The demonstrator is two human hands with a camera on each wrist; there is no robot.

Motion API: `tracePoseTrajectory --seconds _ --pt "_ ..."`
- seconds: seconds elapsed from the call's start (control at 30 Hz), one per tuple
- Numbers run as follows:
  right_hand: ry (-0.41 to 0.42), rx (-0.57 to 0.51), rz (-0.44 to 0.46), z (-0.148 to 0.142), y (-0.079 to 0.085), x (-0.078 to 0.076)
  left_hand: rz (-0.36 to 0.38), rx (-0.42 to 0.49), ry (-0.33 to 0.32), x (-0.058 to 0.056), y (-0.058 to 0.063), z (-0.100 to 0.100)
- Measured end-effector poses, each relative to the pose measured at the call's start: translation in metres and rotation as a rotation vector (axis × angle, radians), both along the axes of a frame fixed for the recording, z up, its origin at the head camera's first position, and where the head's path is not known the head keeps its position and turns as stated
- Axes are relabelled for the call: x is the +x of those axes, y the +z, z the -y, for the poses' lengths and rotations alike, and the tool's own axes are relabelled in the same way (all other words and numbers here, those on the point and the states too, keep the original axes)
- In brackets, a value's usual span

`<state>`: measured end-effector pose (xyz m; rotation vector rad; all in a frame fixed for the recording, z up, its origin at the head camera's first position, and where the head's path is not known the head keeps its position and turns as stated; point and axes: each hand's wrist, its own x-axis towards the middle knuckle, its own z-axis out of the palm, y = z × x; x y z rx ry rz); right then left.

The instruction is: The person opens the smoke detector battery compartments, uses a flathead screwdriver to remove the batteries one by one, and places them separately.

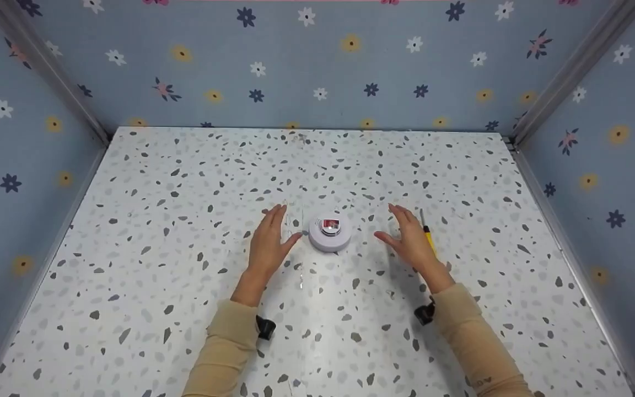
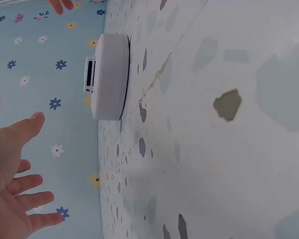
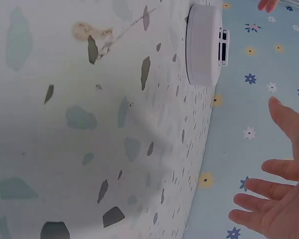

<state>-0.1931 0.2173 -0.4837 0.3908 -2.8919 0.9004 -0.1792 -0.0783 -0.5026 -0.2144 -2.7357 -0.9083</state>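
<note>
A round white smoke detector (image 1: 329,240) with a raised vented top and a red label lies on the speckled table between the two hands. To its left is my left hand (image 1: 269,242), thumb spread from the fingers, holding nothing. On the other side my right hand (image 1: 410,240) is held the same way, also apart from the detector. Both wrist views show the detector's side and slotted top, with the left hand (image 2: 15,181) and the right hand (image 3: 281,181) spread. Just beyond the right hand lies a screwdriver (image 1: 429,236) with a yellow and black handle, partly hidden by that hand.
The white terrazzo-patterned table (image 1: 317,171) is enclosed by blue flowered panels at the back (image 1: 295,55) and both sides. Metal posts (image 1: 47,66) stand at the back corners. A thin seam runs along the tabletop near the detector.
</note>
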Motion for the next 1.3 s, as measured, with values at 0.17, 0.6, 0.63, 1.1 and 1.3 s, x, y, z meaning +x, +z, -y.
tracePoseTrajectory --seconds 0.17,0.6,0.63,1.1,1.3 --pt "0.002 -0.063 -0.046 0.005 -0.006 -0.004 0.059 0.091 0.008 -0.002 -0.004 -0.002" --pt "0.019 -0.259 0.052 0.017 -0.021 -0.014 0.22 0.347 -0.054 -0.012 -0.019 -0.01" --pt "0.02 -0.267 0.066 0.018 -0.022 -0.014 0.231 0.363 -0.058 -0.013 -0.019 -0.011" --pt "0.051 -0.353 0.181 0.03 -0.031 -0.025 0.293 0.452 -0.145 -0.023 -0.027 -0.018" --pt "0.055 -0.387 0.248 0.034 -0.034 -0.029 0.331 0.485 -0.159 -0.028 -0.03 -0.023"
